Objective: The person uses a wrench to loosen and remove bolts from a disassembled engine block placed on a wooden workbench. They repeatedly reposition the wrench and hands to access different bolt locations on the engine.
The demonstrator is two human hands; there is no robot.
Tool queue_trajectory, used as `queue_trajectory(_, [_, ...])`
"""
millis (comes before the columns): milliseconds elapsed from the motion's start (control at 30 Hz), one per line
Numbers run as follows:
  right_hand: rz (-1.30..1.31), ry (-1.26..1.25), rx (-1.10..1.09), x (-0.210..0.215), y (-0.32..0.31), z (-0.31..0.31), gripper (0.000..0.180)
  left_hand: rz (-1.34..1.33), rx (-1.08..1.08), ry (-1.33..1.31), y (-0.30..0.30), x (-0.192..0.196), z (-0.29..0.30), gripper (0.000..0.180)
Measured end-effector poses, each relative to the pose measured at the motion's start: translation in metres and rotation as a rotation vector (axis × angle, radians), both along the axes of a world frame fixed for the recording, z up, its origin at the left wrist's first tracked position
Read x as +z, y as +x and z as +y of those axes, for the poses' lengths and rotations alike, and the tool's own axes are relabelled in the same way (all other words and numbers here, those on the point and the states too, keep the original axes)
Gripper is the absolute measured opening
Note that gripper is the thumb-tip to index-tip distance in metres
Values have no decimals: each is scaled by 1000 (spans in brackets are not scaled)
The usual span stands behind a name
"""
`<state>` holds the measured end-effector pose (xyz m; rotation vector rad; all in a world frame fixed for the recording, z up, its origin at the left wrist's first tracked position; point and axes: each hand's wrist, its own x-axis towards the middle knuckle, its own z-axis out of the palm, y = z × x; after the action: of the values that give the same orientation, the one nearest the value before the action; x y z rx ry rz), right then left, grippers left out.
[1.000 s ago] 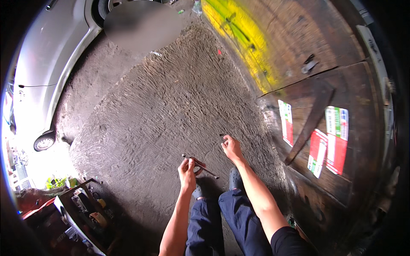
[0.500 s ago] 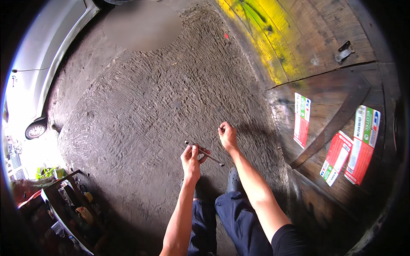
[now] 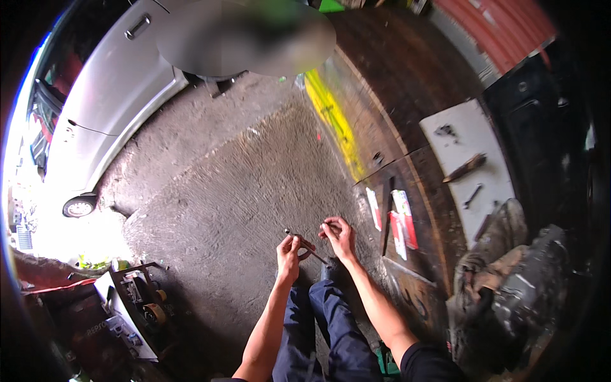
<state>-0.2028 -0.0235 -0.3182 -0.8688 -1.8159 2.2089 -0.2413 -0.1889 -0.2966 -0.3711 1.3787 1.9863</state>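
Observation:
My left hand [image 3: 288, 260] is closed around a slim metal rod-like wrench [image 3: 319, 256] with a rounded end. The tool slants from upper left to lower right, past my fingers. Just to its right, my right hand [image 3: 342, 239] is raised, fingers curled and thumb close to the fingertips. Something small and dark seems to sit at those fingertips, too small to name. The two hands are apart, above the concrete floor and in front of my knees.
A wooden bench [image 3: 407, 114] runs along the right, with red-and-white cards [image 3: 403, 219] on its side. On it a white board [image 3: 455, 137] carries a small wrench [image 3: 472, 196] and a brush-like tool [image 3: 466, 167]. A silver car [image 3: 118, 95] stands far left; a tool cart [image 3: 130, 325] is nearer.
My view has tilted up, bringing the bench top and more of the car into sight. The right hand has come closer to the left. The wrench stays in my left hand.

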Motion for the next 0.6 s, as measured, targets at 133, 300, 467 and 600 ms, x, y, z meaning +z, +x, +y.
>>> queue_trajectory(133, [95, 12, -8, 134, 19, -4, 14, 52, -74, 21, 7, 107, 2, 25])
queue_trajectory(300, [146, -1, -44, 251, 62, -8, 14, 83, -183, 82, 36, 227, 4, 24])
queue_trajectory(467, [190, -16, -35, 305, 104, 1, 13, 133, -283, 60, 68, 269, 1, 28])
queue_trajectory(600, [254, -39, -121, 312, 130, 23, 12, 115, -250, 118, 81, 271, 13, 26])
